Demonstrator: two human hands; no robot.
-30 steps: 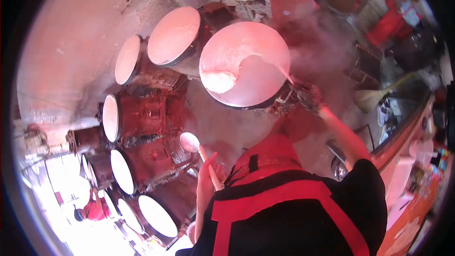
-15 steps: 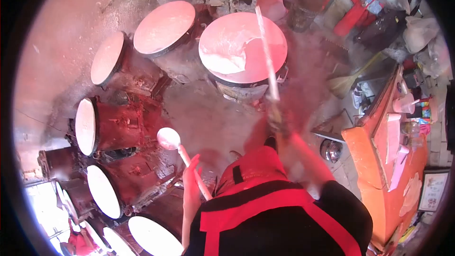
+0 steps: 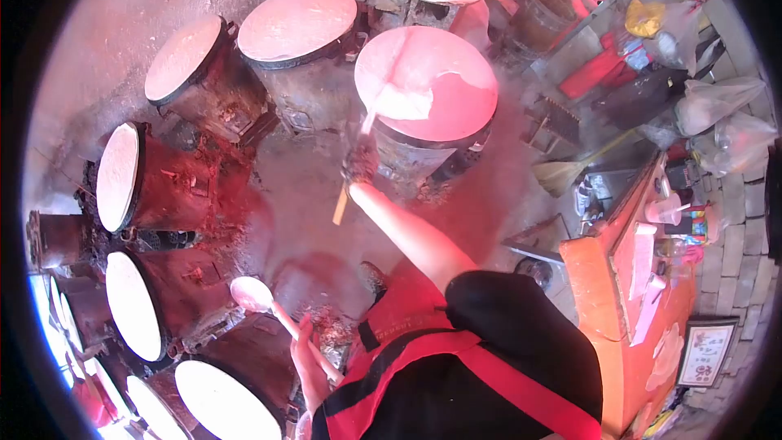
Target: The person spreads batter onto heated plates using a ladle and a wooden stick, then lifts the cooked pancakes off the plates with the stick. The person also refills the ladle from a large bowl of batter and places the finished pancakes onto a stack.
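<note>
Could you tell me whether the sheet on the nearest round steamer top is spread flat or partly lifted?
Partly lifted: the white sheet is folded up, baring pink cloth.

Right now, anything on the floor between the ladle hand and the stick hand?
Head view: between the left hand with the ladle and the right hand with the stick lies only stained floor.

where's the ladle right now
In the head view, the ladle is low on the left, held in the left hand, its bowl raised over the ground between the round steaming drums.

Dusty floor [image 3: 326, 187], orange counter [image 3: 619, 310] at right, reddish light
</note>
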